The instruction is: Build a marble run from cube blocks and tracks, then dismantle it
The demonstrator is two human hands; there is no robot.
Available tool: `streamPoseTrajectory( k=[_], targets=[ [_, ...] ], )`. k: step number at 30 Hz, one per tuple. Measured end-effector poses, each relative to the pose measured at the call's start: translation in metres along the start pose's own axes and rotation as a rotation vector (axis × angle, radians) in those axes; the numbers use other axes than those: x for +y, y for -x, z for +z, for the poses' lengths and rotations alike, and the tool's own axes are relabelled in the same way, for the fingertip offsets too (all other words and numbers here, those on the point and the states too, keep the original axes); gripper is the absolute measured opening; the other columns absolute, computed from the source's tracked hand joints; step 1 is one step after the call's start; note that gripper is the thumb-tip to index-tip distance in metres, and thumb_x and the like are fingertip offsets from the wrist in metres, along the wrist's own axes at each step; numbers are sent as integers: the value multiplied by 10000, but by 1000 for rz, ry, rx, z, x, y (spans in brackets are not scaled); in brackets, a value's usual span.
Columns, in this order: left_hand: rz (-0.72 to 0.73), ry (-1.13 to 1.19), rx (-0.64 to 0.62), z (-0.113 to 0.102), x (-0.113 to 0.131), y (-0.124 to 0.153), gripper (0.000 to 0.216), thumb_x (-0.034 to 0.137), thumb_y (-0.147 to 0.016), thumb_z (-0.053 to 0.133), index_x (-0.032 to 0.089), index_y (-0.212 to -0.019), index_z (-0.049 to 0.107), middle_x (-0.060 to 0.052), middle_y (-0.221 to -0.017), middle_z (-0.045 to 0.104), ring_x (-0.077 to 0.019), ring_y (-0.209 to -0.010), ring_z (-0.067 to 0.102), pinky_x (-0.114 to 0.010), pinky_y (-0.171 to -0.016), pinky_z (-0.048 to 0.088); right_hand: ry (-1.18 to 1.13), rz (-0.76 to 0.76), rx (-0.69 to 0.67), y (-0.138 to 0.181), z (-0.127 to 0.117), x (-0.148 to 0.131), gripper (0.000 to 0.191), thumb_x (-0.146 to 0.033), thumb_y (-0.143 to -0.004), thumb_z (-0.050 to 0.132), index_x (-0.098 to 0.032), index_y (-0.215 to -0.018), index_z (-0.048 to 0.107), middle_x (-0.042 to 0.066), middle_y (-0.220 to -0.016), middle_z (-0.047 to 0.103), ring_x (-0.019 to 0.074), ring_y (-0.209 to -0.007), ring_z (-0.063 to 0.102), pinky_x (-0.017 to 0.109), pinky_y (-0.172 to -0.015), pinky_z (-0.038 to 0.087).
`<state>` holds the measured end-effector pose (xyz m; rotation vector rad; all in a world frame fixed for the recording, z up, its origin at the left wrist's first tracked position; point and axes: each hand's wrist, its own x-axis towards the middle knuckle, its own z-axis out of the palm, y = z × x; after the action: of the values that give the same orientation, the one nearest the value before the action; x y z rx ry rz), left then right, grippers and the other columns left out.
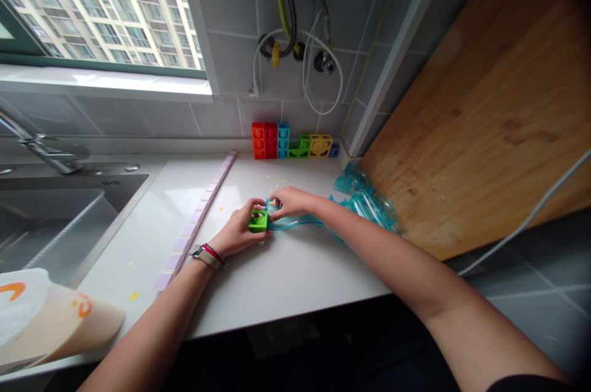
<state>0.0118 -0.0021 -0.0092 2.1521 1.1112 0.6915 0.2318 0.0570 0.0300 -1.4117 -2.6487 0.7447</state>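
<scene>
My left hand (240, 229) grips a green hollow cube block (258, 221) between thumb and fingers, just above the white counter. Close against it on the right, my right hand (290, 202) has its fingers bent in a pinch on clear blue plastic film (295, 224). A bit of blue shows between the two hands, and the fingertips partly hide it. From the block, the film runs rightward under my right forearm to a crumpled heap of blue air-cushion wrap (369, 207).
Red blocks (265, 141), a blue stack (283, 140), green blocks (302, 147) and yellow blocks (320, 146) line the wall. A lilac strip (198, 220) lies left of my hands. A sink (143, 186), a paper bag (87, 324) and a wooden board (489, 103) surround the counter (258, 293).
</scene>
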Motion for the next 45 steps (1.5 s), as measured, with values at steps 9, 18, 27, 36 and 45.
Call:
streamPoseTrajectory(
  k=[9,18,27,36,45],
  targets=[
    [20,17,-38,-3,0,1,634,402,-810,772,268,-1333,441,-79,-1185,694,-211,-906,645,-364,-834,489,-170,104,-70,-7,-7,25,418,-557,-756,832,-188,-949,804,-26,-798,713,132,-723,625,202,-614,426],
    [44,76,-40,-9,2,2,422,367,-823,741,240,-1191,578,-30,-1028,671,-197,-878,616,-337,-815,492,-25,505,281,-7,-11,58,514,-551,-761,828,-149,-1071,748,160,-1102,761,298,-1025,714,307,-801,517],
    [-22,251,44,-21,4,8,398,393,-848,742,227,-1156,552,-24,-1036,630,-161,-870,599,-303,-821,499,-25,735,496,-3,-22,85,548,-470,-835,787,-100,-1223,677,255,-1202,709,368,-1123,703,401,-885,546],
    [-159,401,290,-25,-5,4,519,480,-801,788,219,-1174,539,-49,-1045,664,-200,-911,669,-367,-855,540,73,423,640,26,-45,78,422,-394,-977,589,-207,-1354,619,117,-1312,636,248,-1254,609,341,-1073,464],
    [-16,108,113,-11,-15,6,430,417,-838,722,222,-1193,577,-65,-1053,669,-229,-925,641,-373,-840,513,165,453,543,14,-87,130,373,-264,-869,728,-147,-1223,711,147,-1204,713,277,-1152,674,379,-1018,503]
  ],
)
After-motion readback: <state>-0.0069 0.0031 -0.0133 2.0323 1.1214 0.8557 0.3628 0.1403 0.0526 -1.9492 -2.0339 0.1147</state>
